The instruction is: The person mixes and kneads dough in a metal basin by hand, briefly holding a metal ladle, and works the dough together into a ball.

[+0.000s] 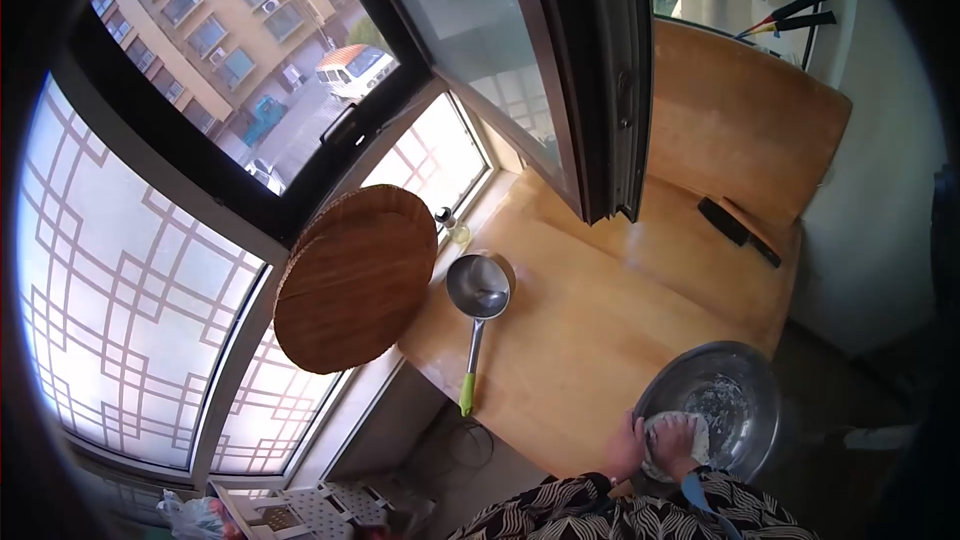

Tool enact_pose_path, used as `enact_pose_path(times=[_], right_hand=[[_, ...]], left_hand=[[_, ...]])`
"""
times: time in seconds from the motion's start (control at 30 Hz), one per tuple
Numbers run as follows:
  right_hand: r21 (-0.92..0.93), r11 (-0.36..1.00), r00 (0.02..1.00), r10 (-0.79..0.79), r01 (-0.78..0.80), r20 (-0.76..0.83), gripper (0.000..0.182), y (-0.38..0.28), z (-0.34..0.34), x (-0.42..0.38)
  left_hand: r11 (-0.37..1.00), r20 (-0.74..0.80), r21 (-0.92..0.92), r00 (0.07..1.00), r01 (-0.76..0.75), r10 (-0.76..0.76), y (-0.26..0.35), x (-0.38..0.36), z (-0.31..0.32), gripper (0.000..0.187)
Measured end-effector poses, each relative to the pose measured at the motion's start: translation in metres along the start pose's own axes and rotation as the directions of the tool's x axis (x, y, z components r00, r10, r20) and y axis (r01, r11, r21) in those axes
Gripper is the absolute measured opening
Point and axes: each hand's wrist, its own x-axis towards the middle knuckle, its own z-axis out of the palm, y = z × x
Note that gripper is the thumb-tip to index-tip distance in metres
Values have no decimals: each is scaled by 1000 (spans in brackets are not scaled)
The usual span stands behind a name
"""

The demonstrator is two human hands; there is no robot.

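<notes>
A wide metal bowl (765,410) stands at the near right edge of the wooden table, with flour residue smeared over its inside. In its left part lies a pale lump of dough (695,430). My right hand (674,440) presses down on the dough, its fingers curled into it. At the bowl's left rim, my left hand (626,450) is closed on the edge, its fingers partly hidden. Both patterned sleeves come in from the bottom.
On the wooden table (570,340) lie a metal ladle (480,288) with a green handle and a black cleaver (737,230). A round wooden board (355,280) leans by the window, near a small glass bottle (458,230). An open window sash (590,80) juts over the table.
</notes>
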Motion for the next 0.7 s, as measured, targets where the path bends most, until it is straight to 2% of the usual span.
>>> enact_pose_path(times=[0.07, 0.13, 0.2, 0.27, 0.33, 0.37, 0.4, 0.47, 0.5, 0.53, 0.57, 0.6, 0.63, 0.67, 0.7], right_hand=[[-37, 999, 999, -32, 31, -21, 16, 9, -1, 13], [-5, 1000, 1000, 29, -29, 9, 15, 9, -7, 30], [-15, 999, 999, 30, -29, 16, 15, 17, 0, 40], [-23, 999, 998, 30, -31, -54, 17, 25, 10, 46], [10, 998, 998, 70, -70, -1, 19, 28, 11, 54], [82, 984, 979, 149, -161, 140, 23, 31, 14, 58], [72, 987, 985, 132, -141, 109, 25, 34, 19, 60], [115, 983, 979, 124, -143, 159, 29, 37, 25, 60], [84, 987, 989, 131, -137, 72, 34, 36, 29, 53], [194, 965, 974, 146, -179, 170, 37, 35, 13, 56], [246, 948, 975, 168, -201, 148, 40, 31, -5, 61], [327, 927, 982, 164, -185, 91, 43, 37, -1, 61], [267, 931, 967, 221, -248, 130, 45, 36, -5, 62], [219, 934, 935, 216, -282, 282, 45, 38, -15, 66], [176, 951, 929, 189, -253, 318, 44, 37, -20, 68]], left_hand=[[997, -13, -59, 999, -44, 44, 3, -3, 6, 32], [996, -10, -77, 999, -45, 45, 10, -3, 1, 33], [996, 33, -77, 998, 47, -45, 22, -2, -4, 32], [990, 111, -50, 986, 132, -126, 32, -3, -13, 33], [998, 45, -22, 997, 61, -60, 18, -5, -4, 33], [1000, 20, -12, 1000, 25, -25, 16, -5, -1, 33], [1000, -6, 0, 1000, -14, 14, 14, -2, 1, 33], [985, -132, 102, 980, -139, 151, -15, 3, 17, 33], [994, -46, 106, 999, -16, 21, -1, -1, 8, 35], [993, 42, 88, 996, 73, -77, -1, 0, 5, 36], [996, 53, 64, 997, 57, -60, -1, 1, 2, 39], [996, -31, 1, 995, -91, 91, -6, 0, 3, 42], [997, -84, 42, 994, -61, 65, -15, -3, 5, 43], [982, 13, -32, 983, 184, -183, 17, -18, -12, 41], [984, -3, -12, 984, 180, -180, 11, -30, -13, 41]])
